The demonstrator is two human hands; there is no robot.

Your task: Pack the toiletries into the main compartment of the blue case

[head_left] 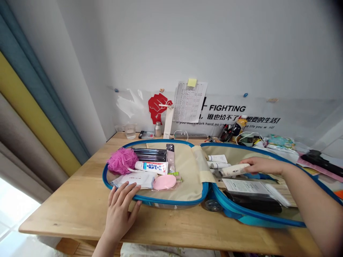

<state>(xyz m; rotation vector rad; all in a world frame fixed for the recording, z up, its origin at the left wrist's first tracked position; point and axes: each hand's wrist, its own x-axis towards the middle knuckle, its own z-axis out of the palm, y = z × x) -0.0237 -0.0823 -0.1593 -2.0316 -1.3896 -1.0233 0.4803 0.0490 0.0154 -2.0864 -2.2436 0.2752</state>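
Observation:
An open blue suitcase point(171, 202) lies on the wooden table, its two halves spread side by side. My left hand point(122, 203) rests with fingers apart on the near rim of the left half, fingertips over a white packet point(136, 179). Beside that packet are a pink oval item point(164, 182), a toothpaste tube point(152, 167), a purple bath puff point(122, 160) and packaged toothbrushes point(150, 154). Over the right half, my right hand point(261, 165) grips the end of a pale tube-shaped container point(233, 170). White tubes point(218, 165), a white labelled packet point(245, 186) and a black case point(253, 202) lie around it.
At the back of the wooden table point(66, 200) stand a glass of water point(130, 132), a small silver bottle point(158, 129), a white lamp point(168, 123) and a power strip point(191, 136). A bottle point(239, 126), cables and packets crowd the right rear. Curtains point(40, 96) hang at left.

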